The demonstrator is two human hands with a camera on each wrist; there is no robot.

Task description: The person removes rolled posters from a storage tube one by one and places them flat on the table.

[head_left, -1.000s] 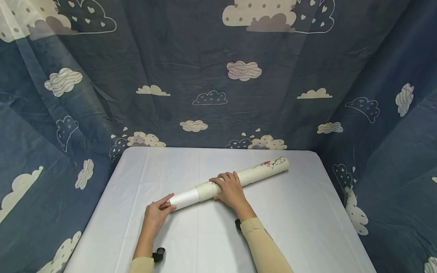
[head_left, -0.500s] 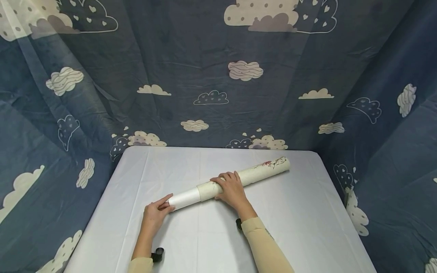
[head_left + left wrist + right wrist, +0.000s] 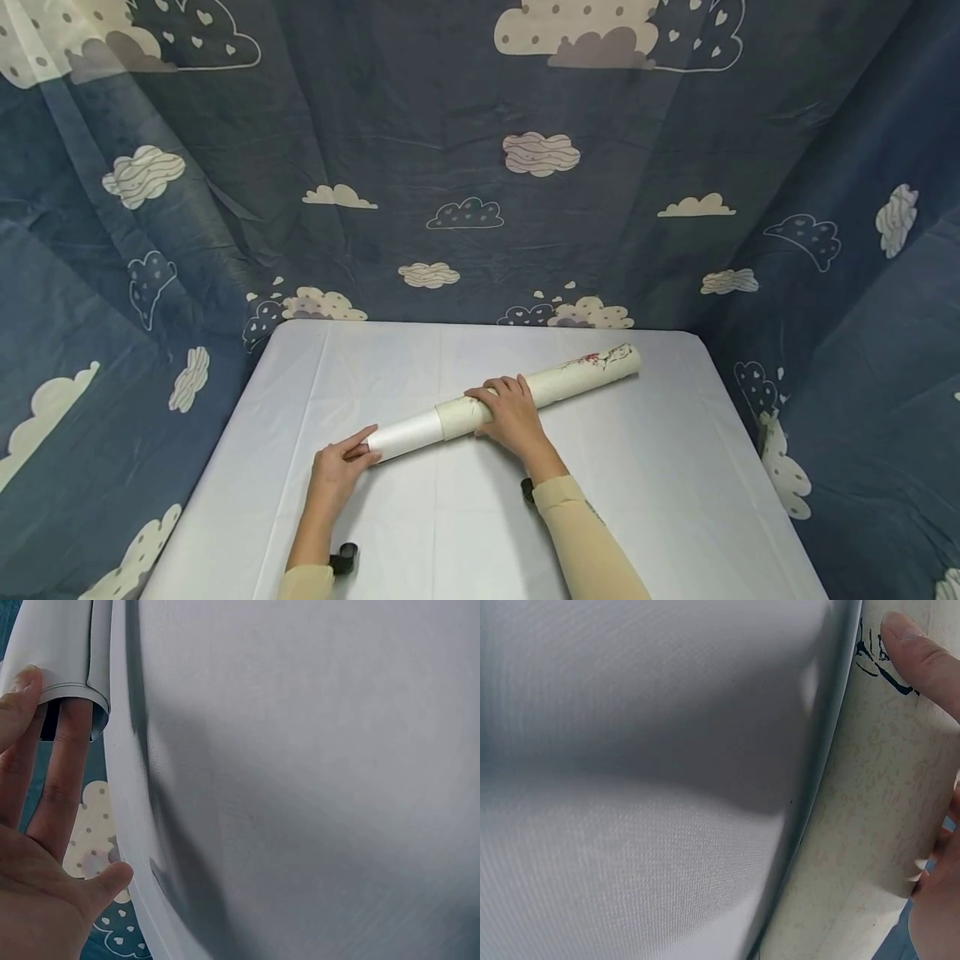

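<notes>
1. Nearest you, at the lower edge of the head view, your beige left sleeve (image 3: 306, 582) and beige right sleeve (image 3: 592, 542) reach in over the white table (image 3: 435, 542). A left black device (image 3: 343, 559) sits at one wrist, a right black device (image 3: 527, 490) at the other.
2. Just beyond, your left hand (image 3: 335, 475) pinches the near end of the white roll (image 3: 407, 437). Your left wrist view shows at least one finger inside the hollow end, with another digit pressed to the outer wall.
3. From there the white roll slants away to your right, a lengthwise edge showing along it, and runs into the end of the wider cream roll (image 3: 573, 380).
4. Farther along, your right hand (image 3: 513, 417) grips the cream roll near that join. Its fingers, slightly parted, lie over the top; your thumb (image 3: 922, 666) rests against the side. How far the other fingertips wrap, you cannot tell.
5. Toward the table's far right corner, the cream roll ends, marked with dark branching lines and red spots.
6. Past the table's far edge hangs a dark blue curtain (image 3: 405, 108) with pale cloud prints (image 3: 540, 154).
</notes>
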